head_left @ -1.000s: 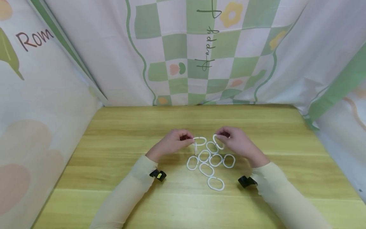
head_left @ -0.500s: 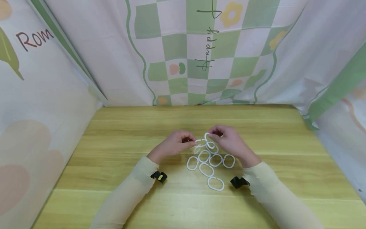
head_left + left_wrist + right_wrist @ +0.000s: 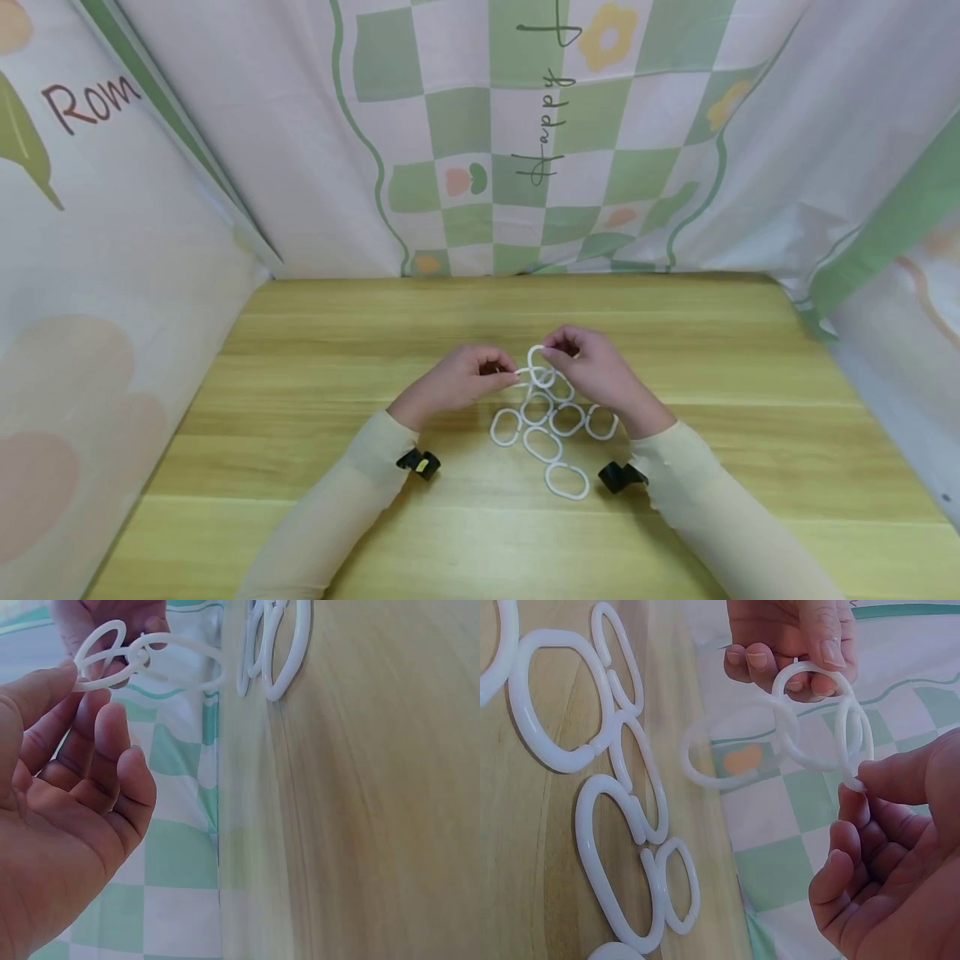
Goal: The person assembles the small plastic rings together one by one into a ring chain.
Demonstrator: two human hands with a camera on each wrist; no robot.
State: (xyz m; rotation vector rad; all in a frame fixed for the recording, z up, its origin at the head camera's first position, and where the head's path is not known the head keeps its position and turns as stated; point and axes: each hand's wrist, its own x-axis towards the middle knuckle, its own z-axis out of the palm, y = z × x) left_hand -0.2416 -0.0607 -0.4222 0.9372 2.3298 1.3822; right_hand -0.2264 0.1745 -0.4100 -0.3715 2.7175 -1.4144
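Note:
In the head view, my left hand and right hand meet above a cluster of white oval C-shaped rings. Between its thumb and forefinger the left hand pinches one ring. A second ring hangs from that one. My right hand pinches a third ring by its edge, seen upright in the right wrist view. This ring overlaps the left hand's ring and appears to pass through it; whether its gap is hooked on is hard to tell. The other left fingers are loosely bent.
Beneath the hands, several loose rings lie flat on the wooden table, some touching. The nearest ring lies apart toward the front. Behind the table hangs a green and white checked curtain. Black wrist cameras sit on both sleeves.
My right hand has moved left with its ring, bringing it up to and over the left hand's ring. The left hand has shifted slightly right. The loose rings lie where they were.

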